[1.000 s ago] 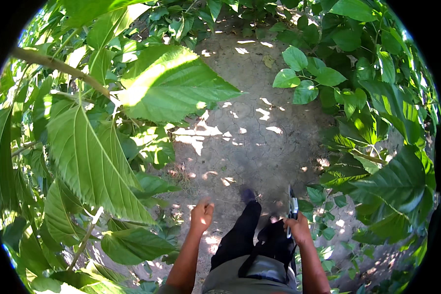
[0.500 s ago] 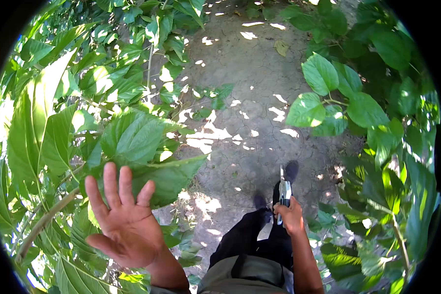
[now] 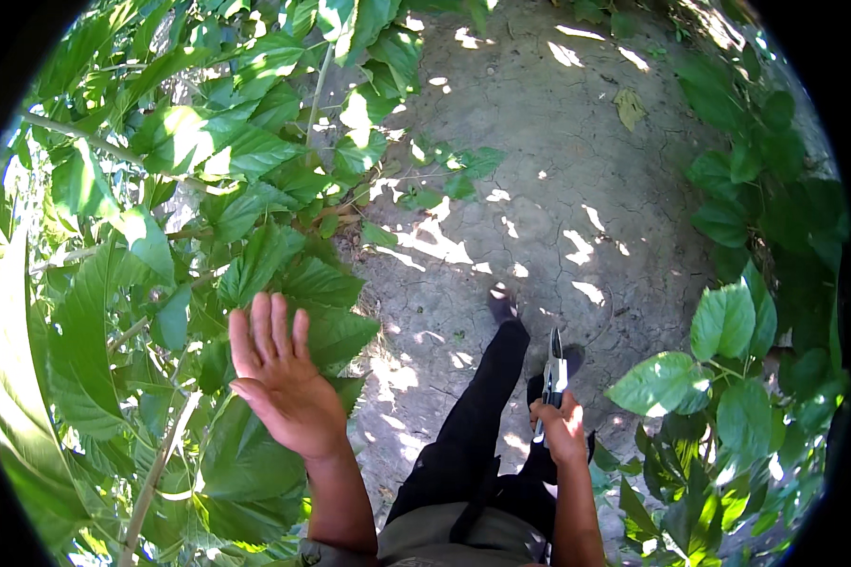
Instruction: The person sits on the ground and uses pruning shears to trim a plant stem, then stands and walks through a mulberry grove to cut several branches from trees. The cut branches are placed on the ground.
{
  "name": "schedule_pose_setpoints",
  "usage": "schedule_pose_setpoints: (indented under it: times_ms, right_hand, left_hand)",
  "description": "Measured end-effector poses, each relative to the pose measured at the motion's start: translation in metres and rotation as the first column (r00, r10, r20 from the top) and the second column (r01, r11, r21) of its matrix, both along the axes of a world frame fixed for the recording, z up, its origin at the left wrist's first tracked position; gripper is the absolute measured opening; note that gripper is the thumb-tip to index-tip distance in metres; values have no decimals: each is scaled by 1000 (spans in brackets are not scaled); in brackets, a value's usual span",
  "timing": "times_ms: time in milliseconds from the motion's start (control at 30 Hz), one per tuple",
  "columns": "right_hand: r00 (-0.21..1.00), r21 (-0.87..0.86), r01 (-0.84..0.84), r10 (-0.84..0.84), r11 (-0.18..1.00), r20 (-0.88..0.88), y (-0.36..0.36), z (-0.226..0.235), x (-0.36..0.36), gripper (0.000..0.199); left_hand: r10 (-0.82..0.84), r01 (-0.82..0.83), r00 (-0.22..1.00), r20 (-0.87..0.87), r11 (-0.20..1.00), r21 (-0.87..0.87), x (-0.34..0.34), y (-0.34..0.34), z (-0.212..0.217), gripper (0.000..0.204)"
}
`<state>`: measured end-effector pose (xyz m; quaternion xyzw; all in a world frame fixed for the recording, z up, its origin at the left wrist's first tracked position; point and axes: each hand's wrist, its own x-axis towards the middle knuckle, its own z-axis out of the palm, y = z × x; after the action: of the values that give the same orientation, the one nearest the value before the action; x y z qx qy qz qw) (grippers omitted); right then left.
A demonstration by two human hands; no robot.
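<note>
My left hand (image 3: 288,392) is raised at the left with its fingers stretched upward and holds nothing. Broad green toothed leaves (image 3: 312,293) lie right behind its fingers; whether the hand touches them I cannot tell. Low at the centre right, my right hand (image 3: 563,427) is wrapped round the handles of a pair of pruning shears (image 3: 555,376). Their pale metal head points forward and away from me, above the ground. The lower part of the handles is hidden in my fist.
Dense leafy branches crowd the left side, with a bare stem (image 3: 156,472) near my left forearm. More leafy shoots (image 3: 723,326) lean in from the right. Between them runs cracked, sun-dappled dirt ground (image 3: 529,123). My dark-trousered leg (image 3: 473,387) is stepping forward on it.
My left foot has stepped forward, and the plants and ground have shifted in view. The left hand's fingers have drawn closer together. The shears remain in my right hand.
</note>
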<state>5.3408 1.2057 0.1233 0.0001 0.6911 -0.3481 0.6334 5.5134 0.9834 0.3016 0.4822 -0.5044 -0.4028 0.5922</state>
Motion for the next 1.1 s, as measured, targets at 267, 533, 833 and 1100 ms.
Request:
schedule_pose_setpoints:
  times_ms: [267,533,833,1100]
  right_hand:
    - [999,13,-35,35,999,16,-114,-20,6,15]
    - [958,-19,-285,285,958,37,-214,-28,2,17]
    - [931,28,-356,352,934,95,-247,-58,-47,18]
    - [908,41,-411,406,911,100,-241,-84,-85,23]
  left_hand:
    - [206,-184,967,150,971,-151,56,-107,6,71]
    - [249,-443,570,783,896,38,93,-136,-34,55]
    - [-610,-572,-180,771,703,423,139,-117,-102,60]
    - [-357,-577,9,934,761,296,132,-116,-102,51]
